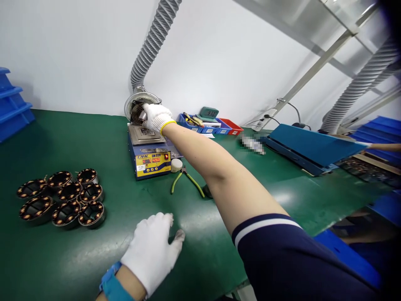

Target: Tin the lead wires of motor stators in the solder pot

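My right hand (157,117), in a white knit glove with a yellow cuff edge, reaches out to the round metal fume hood (128,109). Its fingers are curled beside a dark fan guard (137,113); a small silvery piece shows at the fingertips, too hidden to name. Below that hand stands a blue and yellow solder pot (153,164) with red lit digits. My left hand (153,251), also gloved in white, is low over the green table, thumb apart from the fingers, holding nothing. Green-handled cutters (184,175) lie open beyond it.
Several ring-shaped motor stators with copper windings (65,212) sit at the left. A small white round container (176,165) is beside the pot. Parts bins (224,127) and a digital clock (209,112) stand along the wall. A blue panel (313,142) and another person's arm (385,146) are at right.
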A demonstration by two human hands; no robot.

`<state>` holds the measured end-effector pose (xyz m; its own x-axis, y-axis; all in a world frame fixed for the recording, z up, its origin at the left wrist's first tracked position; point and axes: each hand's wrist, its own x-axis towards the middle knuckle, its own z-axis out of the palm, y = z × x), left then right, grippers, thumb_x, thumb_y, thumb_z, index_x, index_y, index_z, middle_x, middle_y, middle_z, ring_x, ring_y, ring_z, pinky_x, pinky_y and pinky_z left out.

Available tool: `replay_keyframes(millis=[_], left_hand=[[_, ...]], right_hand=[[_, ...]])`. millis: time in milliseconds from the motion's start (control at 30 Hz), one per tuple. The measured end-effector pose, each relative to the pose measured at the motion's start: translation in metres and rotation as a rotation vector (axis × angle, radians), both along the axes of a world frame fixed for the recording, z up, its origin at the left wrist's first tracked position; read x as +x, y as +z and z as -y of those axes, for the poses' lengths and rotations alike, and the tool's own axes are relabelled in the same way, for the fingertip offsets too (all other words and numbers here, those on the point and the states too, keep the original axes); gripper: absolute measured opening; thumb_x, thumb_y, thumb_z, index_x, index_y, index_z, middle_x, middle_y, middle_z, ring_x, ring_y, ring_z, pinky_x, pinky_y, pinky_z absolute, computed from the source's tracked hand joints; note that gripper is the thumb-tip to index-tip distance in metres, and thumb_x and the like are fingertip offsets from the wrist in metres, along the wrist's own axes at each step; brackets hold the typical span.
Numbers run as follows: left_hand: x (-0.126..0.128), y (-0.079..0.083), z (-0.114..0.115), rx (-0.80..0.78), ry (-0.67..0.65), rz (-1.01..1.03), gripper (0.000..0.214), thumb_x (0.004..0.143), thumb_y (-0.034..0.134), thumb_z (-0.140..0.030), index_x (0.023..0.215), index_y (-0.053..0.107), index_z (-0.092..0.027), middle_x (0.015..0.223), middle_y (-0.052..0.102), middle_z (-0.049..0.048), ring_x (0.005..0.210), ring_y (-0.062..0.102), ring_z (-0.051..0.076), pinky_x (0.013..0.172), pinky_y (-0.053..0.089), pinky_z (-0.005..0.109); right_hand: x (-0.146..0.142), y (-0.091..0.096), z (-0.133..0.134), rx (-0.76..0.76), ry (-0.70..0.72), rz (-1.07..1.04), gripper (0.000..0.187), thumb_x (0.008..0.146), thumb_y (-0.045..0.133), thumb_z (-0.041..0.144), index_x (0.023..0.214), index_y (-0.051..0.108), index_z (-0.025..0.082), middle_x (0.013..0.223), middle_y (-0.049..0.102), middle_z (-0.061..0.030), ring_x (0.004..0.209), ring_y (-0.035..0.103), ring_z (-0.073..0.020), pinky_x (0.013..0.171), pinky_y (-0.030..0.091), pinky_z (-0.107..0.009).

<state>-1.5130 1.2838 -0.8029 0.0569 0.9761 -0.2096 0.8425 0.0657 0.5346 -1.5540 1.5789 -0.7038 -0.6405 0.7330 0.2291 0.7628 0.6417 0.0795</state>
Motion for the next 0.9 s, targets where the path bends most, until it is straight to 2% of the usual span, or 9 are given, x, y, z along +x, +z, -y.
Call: replay_keyframes(millis=[133, 400, 567, 667, 733, 800, 900], left_hand=[[0.0, 0.001, 0.0, -0.008, 0.005, 0.008, 0.026, 0.091, 0.041, -0.04, 0.097, 0.059, -0.023, 0.094, 0.062, 0.0072, 0.089, 0.061, 0.03, 0.077, 0.044, 0.042], [-0.002, 0.0, 0.0, -0.018, 0.037, 0.015, 0.026, 0.089, 0.045, -0.041, 0.099, 0.062, -0.024, 0.093, 0.064, 0.0059, 0.092, 0.062, 0.03, 0.078, 0.046, 0.042], [-0.007, -0.003, -0.004, 0.001, 0.136, 0.058, 0.037, 0.089, 0.048, -0.044, 0.115, 0.062, -0.022, 0.109, 0.066, 0.0082, 0.1, 0.062, 0.032, 0.087, 0.047, 0.048], [-0.01, -0.006, -0.007, 0.052, 0.243, 0.159, 0.048, 0.087, 0.051, -0.043, 0.127, 0.056, -0.018, 0.121, 0.063, 0.0109, 0.109, 0.06, 0.031, 0.094, 0.046, 0.047], [-0.012, -0.01, -0.011, 0.121, 0.345, 0.292, 0.054, 0.086, 0.053, -0.044, 0.132, 0.052, -0.016, 0.125, 0.062, 0.0116, 0.11, 0.06, 0.028, 0.096, 0.047, 0.044], [-0.013, -0.016, -0.013, 0.212, 0.45, 0.475, 0.062, 0.084, 0.055, -0.048, 0.136, 0.047, -0.016, 0.129, 0.06, 0.0119, 0.11, 0.061, 0.025, 0.096, 0.049, 0.041], [-0.014, -0.024, -0.017, 0.371, 0.551, 0.701, 0.073, 0.085, 0.052, -0.051, 0.145, 0.033, -0.014, 0.14, 0.051, 0.0143, 0.117, 0.058, 0.023, 0.1, 0.048, 0.038]], right_hand=[[-0.001, 0.001, 0.001, -0.017, -0.005, 0.019, 0.043, 0.08, 0.065, 0.024, 0.12, 0.056, 0.012, 0.115, 0.063, -0.0142, 0.11, 0.061, -0.0317, 0.092, 0.051, -0.047], [-0.003, 0.0, 0.002, 0.011, -0.018, 0.059, 0.04, 0.079, 0.063, 0.023, 0.118, 0.057, 0.017, 0.115, 0.065, -0.0107, 0.108, 0.062, -0.0299, 0.087, 0.053, -0.044], [0.007, 0.014, 0.005, 0.011, -0.033, -0.044, 0.047, 0.078, 0.065, 0.03, 0.122, 0.056, 0.017, 0.115, 0.065, -0.0097, 0.108, 0.062, -0.0293, 0.088, 0.052, -0.043], [0.024, 0.026, 0.015, -0.023, -0.008, -0.203, 0.041, 0.078, 0.062, 0.034, 0.117, 0.06, 0.019, 0.108, 0.067, -0.0071, 0.104, 0.063, -0.0274, 0.086, 0.052, -0.041], [0.038, 0.028, 0.027, -0.08, 0.029, -0.305, 0.037, 0.077, 0.062, 0.037, 0.109, 0.064, 0.019, 0.101, 0.068, -0.0057, 0.1, 0.064, -0.0259, 0.087, 0.052, -0.04], [0.053, 0.022, 0.045, -0.198, 0.066, -0.401, 0.039, 0.074, 0.066, 0.041, 0.106, 0.067, 0.018, 0.098, 0.069, -0.0045, 0.099, 0.064, -0.0248, 0.089, 0.051, -0.04], [0.074, -0.006, 0.084, -0.467, 0.058, -0.564, 0.059, 0.068, 0.073, 0.049, 0.119, 0.063, 0.021, 0.103, 0.068, -0.004, 0.102, 0.064, -0.0245, 0.091, 0.051, -0.039]])
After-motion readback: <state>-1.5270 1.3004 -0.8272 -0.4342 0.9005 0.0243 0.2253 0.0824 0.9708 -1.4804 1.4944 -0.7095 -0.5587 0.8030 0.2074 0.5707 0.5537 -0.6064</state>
